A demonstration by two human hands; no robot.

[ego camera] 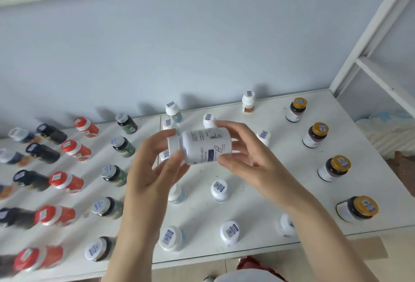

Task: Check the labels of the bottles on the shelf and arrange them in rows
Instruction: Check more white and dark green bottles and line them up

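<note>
At the left of the white shelf (253,209), below a pale blue wall (179,45), red-capped bottles (76,150) and blurred dark bottles (42,152), perhaps brown glass, stand in rows. Above the middle, the left hand (155,160) grips the cap end of a white bottle (204,145) held sideways in the air, and the right hand (251,158) curls its fingers round the base. Further right stand gold-capped bottles (316,134) and a white frame post (377,18)
</note>
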